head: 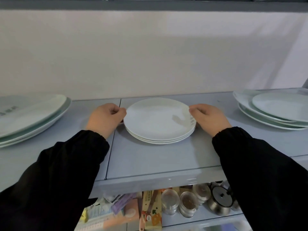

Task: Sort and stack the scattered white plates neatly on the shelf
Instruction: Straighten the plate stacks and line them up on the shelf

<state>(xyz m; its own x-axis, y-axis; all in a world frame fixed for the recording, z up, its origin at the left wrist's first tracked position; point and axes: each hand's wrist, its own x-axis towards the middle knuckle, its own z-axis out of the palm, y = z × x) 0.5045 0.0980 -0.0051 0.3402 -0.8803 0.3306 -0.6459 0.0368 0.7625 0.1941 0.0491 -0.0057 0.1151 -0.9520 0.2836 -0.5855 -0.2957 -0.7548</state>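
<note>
A stack of three white plates [159, 121] sits in the middle of the grey shelf [155, 160]. My left hand [106, 120] is at the stack's left rim, fingers curled, thumb and fingertips pinching the edge. My right hand [209, 118] is at the right rim, thumb on top of the uppermost plate's edge and fingers curled under it. A pile of large white plates [31, 112] lies at the left end of the shelf. Another pile of large plates with a smaller one on top [275, 109] lies at the right end.
A white wall [150, 55] closes the back of the shelf and another shelf board [150, 4] runs overhead. Below the front edge, a lower shelf holds glass jars [186, 204], a steel pot with a lid [220, 200] and coloured packets [126, 210].
</note>
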